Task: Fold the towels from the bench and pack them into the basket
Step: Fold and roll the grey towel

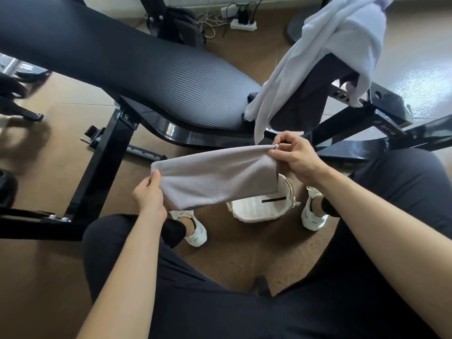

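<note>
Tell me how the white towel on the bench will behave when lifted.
Probably floppy: the white towel hangs in loose folds off the bench end. Likely light, since it looks thin. Lifting it may drag the dark towel beneath it.

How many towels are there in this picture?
3. A grey towel is held between the left hand and right hand above the basket; a white towel hangs over the bench end; a dark towel lies under it. More may be hidden beneath.
</note>
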A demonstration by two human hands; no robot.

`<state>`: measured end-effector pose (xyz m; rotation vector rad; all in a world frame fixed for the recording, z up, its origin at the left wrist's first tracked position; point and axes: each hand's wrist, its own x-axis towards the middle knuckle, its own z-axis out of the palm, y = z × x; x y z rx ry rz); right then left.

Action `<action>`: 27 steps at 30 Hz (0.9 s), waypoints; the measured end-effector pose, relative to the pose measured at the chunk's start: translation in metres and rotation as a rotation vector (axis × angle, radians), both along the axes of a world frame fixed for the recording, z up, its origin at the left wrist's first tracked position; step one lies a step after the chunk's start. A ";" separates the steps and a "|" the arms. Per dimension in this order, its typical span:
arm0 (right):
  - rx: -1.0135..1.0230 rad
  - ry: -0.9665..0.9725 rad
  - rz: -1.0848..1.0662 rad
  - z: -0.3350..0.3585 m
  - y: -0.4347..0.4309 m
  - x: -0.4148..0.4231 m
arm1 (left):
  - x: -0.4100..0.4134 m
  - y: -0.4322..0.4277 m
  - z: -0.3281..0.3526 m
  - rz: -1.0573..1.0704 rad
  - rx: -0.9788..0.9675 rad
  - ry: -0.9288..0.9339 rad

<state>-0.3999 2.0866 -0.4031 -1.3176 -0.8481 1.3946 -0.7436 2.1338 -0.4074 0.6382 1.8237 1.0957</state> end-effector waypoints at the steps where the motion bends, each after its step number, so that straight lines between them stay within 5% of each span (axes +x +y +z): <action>1: -0.010 0.005 -0.028 0.000 0.001 0.000 | -0.001 0.000 -0.001 -0.005 -0.003 -0.002; 13: -0.015 -0.153 -0.138 -0.003 0.003 -0.001 | -0.005 0.001 -0.007 -0.087 0.010 0.030; 20: -0.165 -0.198 -0.084 -0.011 0.002 -0.005 | 0.010 -0.009 0.005 -0.326 0.116 0.197; 27: -0.092 -0.317 -0.101 -0.006 -0.004 -0.032 | 0.050 -0.033 0.009 -0.678 0.215 0.350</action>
